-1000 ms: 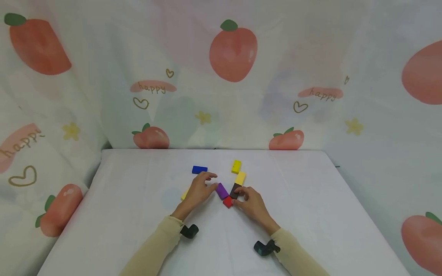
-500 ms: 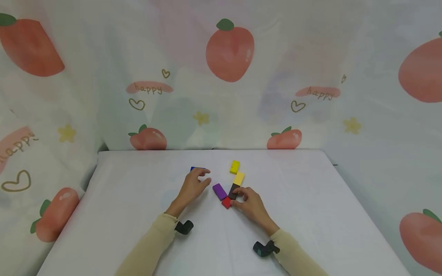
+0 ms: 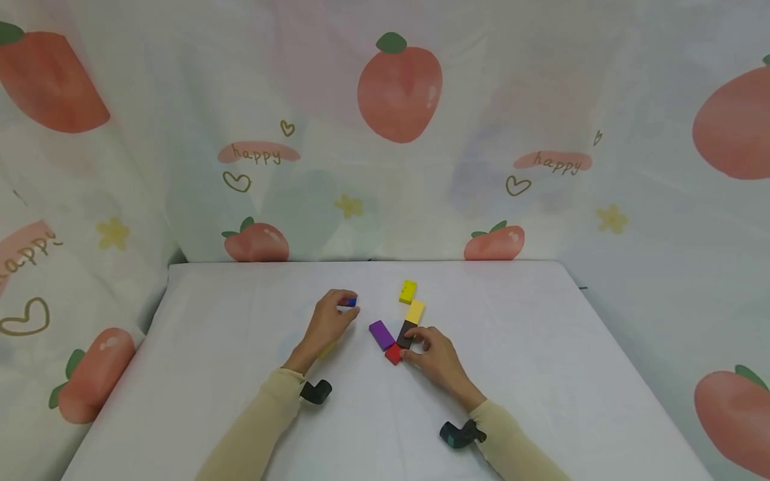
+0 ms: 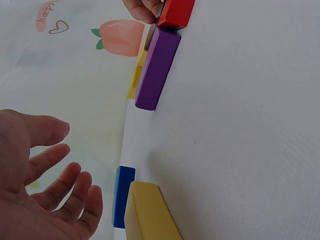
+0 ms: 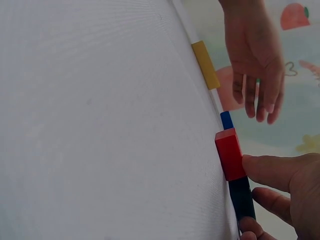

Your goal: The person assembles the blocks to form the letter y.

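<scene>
My left hand point(image 3: 327, 322) hovers by a blue block point(image 3: 351, 302), which shows between thumb and fingers in the head view. From the left wrist, the fingers look spread, apart from the blue block point(image 4: 124, 196). Behind that forearm a yellow block point(image 3: 327, 350) is partly hidden. My right hand point(image 3: 440, 357) has its thumb touching a red block point(image 5: 230, 155) and its fingertips at a dark block point(image 3: 407, 328). A purple block point(image 3: 381, 335) slants up and left from the red one. Beyond the dark block lies a pale yellow block point(image 3: 415, 312), then a brighter yellow block point(image 3: 408, 291).
A white cloth covers the table point(image 3: 511, 321). Its far edge meets a fruit-patterned curtain point(image 3: 421, 200), which also hangs along both sides. Black wrist devices, one on the left point(image 3: 317, 392) and one on the right point(image 3: 462, 434), stick out at the sleeves.
My left hand has moved left, away from the purple block, to the blue block. The right hand stays at the red and dark blocks. The head view has shifted slightly.
</scene>
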The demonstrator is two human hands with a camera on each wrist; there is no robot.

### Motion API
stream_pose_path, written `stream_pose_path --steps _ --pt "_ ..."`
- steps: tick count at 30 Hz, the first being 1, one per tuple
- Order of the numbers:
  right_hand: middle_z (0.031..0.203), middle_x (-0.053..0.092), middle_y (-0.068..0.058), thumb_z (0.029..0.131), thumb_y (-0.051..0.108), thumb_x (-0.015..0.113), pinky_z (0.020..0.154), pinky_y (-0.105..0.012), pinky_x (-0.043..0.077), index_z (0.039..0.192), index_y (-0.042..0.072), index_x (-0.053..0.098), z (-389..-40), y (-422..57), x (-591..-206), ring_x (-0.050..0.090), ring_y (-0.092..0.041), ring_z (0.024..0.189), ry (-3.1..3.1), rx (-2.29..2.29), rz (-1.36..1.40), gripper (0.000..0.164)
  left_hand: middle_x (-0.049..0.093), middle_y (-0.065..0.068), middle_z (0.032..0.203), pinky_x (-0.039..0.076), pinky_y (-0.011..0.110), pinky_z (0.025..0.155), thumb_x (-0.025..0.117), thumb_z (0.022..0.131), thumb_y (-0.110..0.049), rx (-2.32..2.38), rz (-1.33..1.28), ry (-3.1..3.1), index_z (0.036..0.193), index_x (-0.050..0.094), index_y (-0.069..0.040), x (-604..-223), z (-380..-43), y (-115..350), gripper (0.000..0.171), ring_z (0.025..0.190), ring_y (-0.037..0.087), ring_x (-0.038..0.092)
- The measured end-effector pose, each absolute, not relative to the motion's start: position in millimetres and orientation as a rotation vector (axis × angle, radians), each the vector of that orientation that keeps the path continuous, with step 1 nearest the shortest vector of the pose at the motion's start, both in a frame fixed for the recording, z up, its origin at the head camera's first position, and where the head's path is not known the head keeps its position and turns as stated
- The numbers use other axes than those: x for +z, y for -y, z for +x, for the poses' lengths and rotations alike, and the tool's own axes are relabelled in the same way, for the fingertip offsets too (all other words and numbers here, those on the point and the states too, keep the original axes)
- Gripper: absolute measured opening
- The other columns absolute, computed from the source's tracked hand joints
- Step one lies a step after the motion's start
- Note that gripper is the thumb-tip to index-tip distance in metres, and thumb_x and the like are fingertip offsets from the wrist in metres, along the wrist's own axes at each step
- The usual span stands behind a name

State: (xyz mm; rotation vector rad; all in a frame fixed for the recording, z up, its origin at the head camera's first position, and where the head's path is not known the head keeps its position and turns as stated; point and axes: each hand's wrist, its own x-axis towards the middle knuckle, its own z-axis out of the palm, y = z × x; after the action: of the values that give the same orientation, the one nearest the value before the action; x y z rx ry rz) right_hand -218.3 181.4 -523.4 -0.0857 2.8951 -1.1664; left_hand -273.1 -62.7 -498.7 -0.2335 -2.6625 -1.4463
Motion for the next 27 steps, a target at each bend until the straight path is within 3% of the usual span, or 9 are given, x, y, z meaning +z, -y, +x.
stream_pose_path --steps 16,27 --pt "0.094 0.058 -0.001 0.081 0.026 0.080 0.067 -0.029 0.037 0.107 0.023 0.069 -218 -180 -520 0.048 -0.017 0.085 -2.893 -1.162 -0.079 0.029 0.061 0.010 0.122 0.049 0.042 0.102 0.068 0.093 -0.021 -1.424 -0.131 2.713 0.123 0.064 -0.011 -501 -289 74 0.033 0.115 0.026 0.058" --pt "0.093 0.057 0.000 0.081 0.026 0.080 0.067 -0.029 0.037 0.108 0.023 0.069 -217 -181 -520 0.048 -0.016 0.085 -2.892 -1.162 -0.083 0.029 0.052 0.012 0.138 0.040 0.049 0.110 0.066 0.093 -0.023 -1.346 -0.137 2.814 0.132 0.058 -0.012 -501 -305 82 0.042 0.130 0.031 0.047"
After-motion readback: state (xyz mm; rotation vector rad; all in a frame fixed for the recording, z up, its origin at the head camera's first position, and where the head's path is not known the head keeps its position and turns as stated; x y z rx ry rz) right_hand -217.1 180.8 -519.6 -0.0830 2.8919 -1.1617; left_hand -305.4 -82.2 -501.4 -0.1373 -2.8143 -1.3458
